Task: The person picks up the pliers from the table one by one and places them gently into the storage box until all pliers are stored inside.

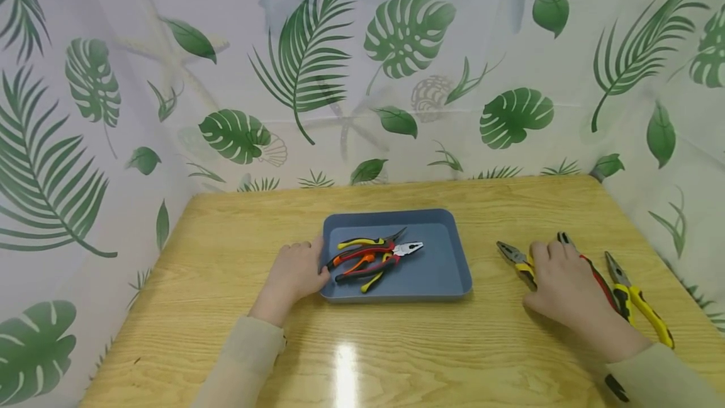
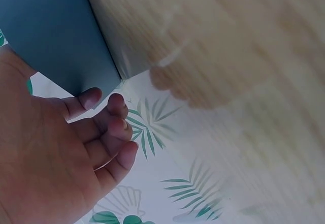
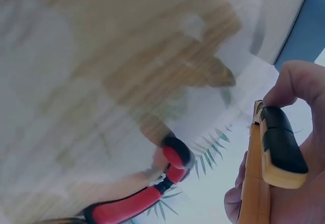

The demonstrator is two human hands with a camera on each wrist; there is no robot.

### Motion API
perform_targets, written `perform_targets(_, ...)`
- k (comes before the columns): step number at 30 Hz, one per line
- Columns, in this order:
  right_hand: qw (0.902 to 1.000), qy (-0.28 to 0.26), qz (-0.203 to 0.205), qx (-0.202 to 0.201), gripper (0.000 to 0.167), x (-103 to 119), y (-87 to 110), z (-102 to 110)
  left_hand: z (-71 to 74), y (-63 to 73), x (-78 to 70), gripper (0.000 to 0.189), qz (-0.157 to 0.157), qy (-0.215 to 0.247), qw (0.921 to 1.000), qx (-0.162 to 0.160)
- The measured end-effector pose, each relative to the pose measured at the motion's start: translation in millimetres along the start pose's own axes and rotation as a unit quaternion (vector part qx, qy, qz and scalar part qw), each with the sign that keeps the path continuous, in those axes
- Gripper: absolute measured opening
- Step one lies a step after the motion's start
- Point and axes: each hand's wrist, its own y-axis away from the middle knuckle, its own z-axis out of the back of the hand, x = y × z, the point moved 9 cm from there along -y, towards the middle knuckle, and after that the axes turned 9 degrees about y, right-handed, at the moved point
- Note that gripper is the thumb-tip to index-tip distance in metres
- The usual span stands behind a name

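Observation:
My left hand (image 1: 296, 272) holds the left wall of a blue-grey tray (image 1: 453, 291), thumb at the near corner. In the left wrist view its fingers (image 2: 117, 127) curl close by the tray's side (image 2: 56, 26). Inside the tray lie several pliers, among them a red-and-black pair (image 1: 370, 272) with silver jaws. On the right, my right hand (image 1: 569, 285) grips yellow-and-black pliers (image 1: 525, 272), their grey jaws pointing away to the left. The right wrist view shows my thumb on a black-and-yellow handle (image 3: 283, 145), with fingers round the other side.
Red-handled pliers (image 1: 600, 282) lie beside my right hand, partly hidden by it. Further right are long-nose pliers (image 1: 625, 288) with yellow-and-black handles. A leaf-patterned cloth (image 1: 340, 80) stands behind and beside the wooden table (image 1: 396, 351).

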Motion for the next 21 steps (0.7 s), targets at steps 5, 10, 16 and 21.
perform_targets(5,0.9999,0.001,0.010,-0.008,0.069,1.2,-1.2,6.4,0.8,0.7,-0.3,0.067,0.000,0.000,1.0000,0.000)
perform_targets(10,0.9996,-0.002,0.022,-0.015,0.070,3.3,-3.3,12.3,2.2,1.1,-1.0,0.066,-0.003,-0.005,1.0000,-0.003)
perform_targets(16,0.9994,-0.004,0.026,-0.023,0.071,5.3,-6.7,18.3,3.5,1.5,-0.7,0.066,-0.004,-0.006,0.9999,-0.008)
perform_targets(21,0.9994,0.000,0.027,-0.022,0.069,6.2,-9.4,19.8,4.1,2.9,-1.6,0.064,-0.007,-0.008,0.9999,-0.011)
